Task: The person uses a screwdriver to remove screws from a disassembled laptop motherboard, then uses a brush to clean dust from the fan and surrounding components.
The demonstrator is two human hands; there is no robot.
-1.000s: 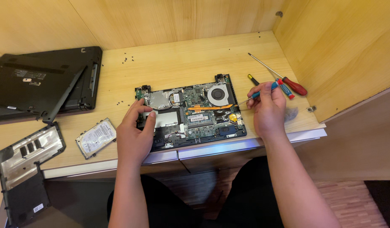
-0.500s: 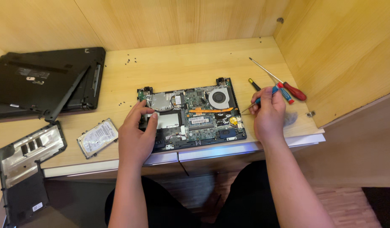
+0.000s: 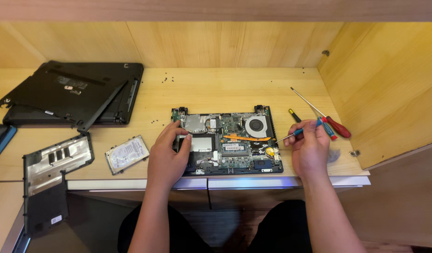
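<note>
Left hand (image 3: 167, 157) flat on the left side of the opened laptop (image 3: 227, 140), fingers loose, gripping nothing. Right hand (image 3: 309, 147) closed around a blue screwdriver (image 3: 298, 132), tip probably touching the laptop's right edge.

Green circuit board (image 3: 234, 140) with orange ribbon (image 3: 246, 138), blue-handled screwdriver (image 3: 306, 130), red-handled screwdriver (image 3: 336, 126), black covers (image 3: 71, 93).

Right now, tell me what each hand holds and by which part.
Right hand grips a blue-handled screwdriver by its handle. Left hand holds nothing; it rests on the opened laptop base.
</note>
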